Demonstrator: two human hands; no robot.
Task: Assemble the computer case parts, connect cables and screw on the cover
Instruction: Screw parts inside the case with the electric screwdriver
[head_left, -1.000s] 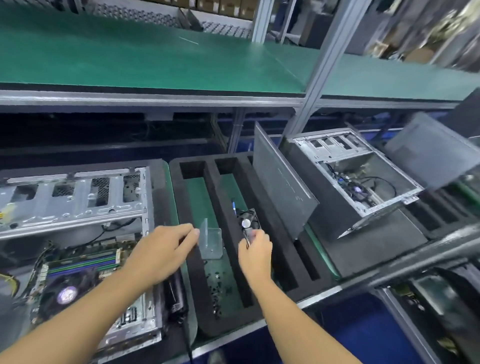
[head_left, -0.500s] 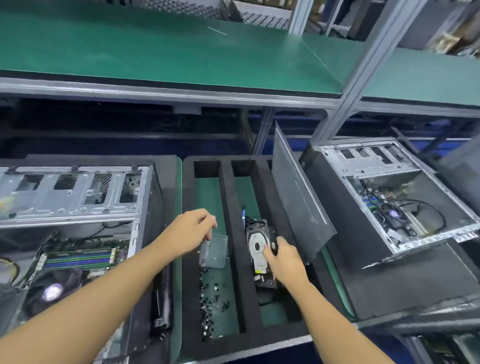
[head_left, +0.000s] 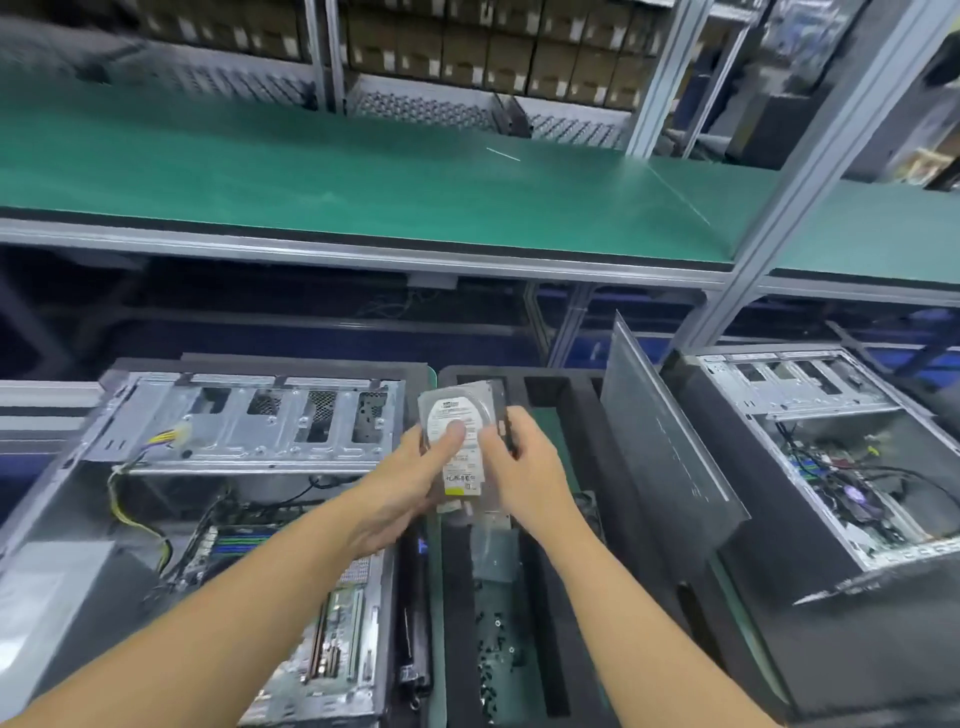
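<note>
A hard drive (head_left: 456, 415) with a silver top and white label is held up in both hands above the black foam tray (head_left: 602, 457). My left hand (head_left: 400, 483) grips its left side, thumb pressed on the label. My right hand (head_left: 519, 467) grips the drive's right edge. An open computer case (head_left: 234, 431) lies on its side at the left, its motherboard (head_left: 337, 623) and coloured cables exposed. A dark grey side cover panel (head_left: 660, 447) stands tilted in the tray.
A second open case (head_left: 841, 467) lies at the right. Several small black screws (head_left: 493, 654) are scattered in the tray's green-floored slot, and a clear plastic piece (head_left: 493, 551) lies there too. A green-topped shelf (head_left: 363, 171) overhangs the bench.
My right hand lifted the hard drive out of the tray slot. My left hand left the clear plastic piece and took hold of the drive. The view tilted upward.
</note>
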